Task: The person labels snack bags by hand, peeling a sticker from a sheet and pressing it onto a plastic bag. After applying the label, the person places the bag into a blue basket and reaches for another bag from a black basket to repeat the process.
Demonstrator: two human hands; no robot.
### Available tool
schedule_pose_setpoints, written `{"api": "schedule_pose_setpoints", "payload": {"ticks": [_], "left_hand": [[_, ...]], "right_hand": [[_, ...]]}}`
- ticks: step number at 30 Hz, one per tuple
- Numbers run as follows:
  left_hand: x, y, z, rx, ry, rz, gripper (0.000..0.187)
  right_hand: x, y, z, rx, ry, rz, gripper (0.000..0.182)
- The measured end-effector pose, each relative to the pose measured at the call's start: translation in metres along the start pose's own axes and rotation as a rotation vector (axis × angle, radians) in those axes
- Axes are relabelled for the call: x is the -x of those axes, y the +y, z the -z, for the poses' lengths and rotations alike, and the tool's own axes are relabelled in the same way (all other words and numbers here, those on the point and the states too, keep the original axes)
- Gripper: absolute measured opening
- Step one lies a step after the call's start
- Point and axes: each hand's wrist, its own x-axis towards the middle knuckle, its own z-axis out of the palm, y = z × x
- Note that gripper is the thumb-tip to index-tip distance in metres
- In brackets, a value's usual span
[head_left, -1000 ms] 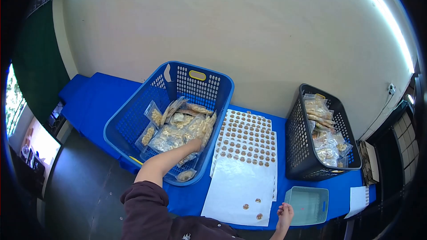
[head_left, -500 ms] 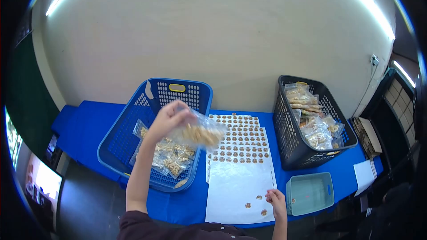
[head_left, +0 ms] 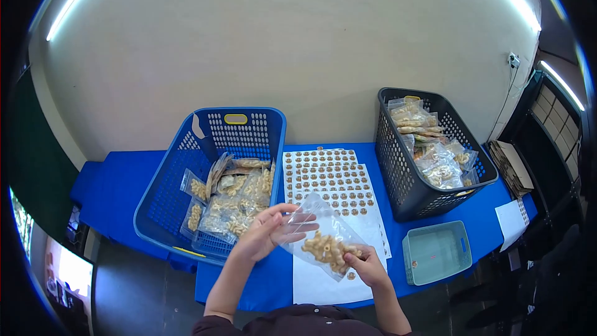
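Note:
A clear plastic bag of pasta (head_left: 328, 250), curved tube-shaped pieces, is held tilted above the sticker sheets. My right hand (head_left: 368, 266) grips its lower right side, thumb on the front. At the bag's upper left is my left hand (head_left: 268, 234), its fingers stretched out and apart; their tips show through the clear plastic. Beneath the bag lie white sheets (head_left: 311, 286) with rows of round brown stickers (head_left: 329, 177). One sticker (head_left: 351, 276) shows on the bare lower part, just below the bag.
A blue basket (head_left: 144, 211) with several pasta bags (head_left: 233, 202) stands on the left. On the right are a black basket (head_left: 398, 193) full of bags (head_left: 438, 162) and a shallow green tray (head_left: 429, 281). Another sticker sheet (head_left: 511, 224) lies at the far right of the blue-covered table (head_left: 134, 171).
The pasta bag has come down from beside the blue basket to in front of me. My right hand has left the sheet and taken hold of it; my left fingers have spread.

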Motion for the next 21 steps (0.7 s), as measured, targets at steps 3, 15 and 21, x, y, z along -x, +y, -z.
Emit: {"api": "schedule_pose_setpoints", "payload": {"ticks": [3,15,21], "left_hand": [[0.000,-0.025,-0.002,-0.236,0.119,-0.129,0.034],[0.008,-0.020,-0.002,-0.143,0.284,-0.332,0.046],[0.018,-0.064,0.006,-0.426,0.306,-0.166,0.051]], "right_hand": [[-0.003,0.008,-0.005,0.011,0.056,0.039,0.026],[-0.008,0.012,-0.024,-0.056,-0.164,-0.092,0.032],[-0.027,0.022,-0.027,-0.059,-0.231,-0.116,0.030]]}}
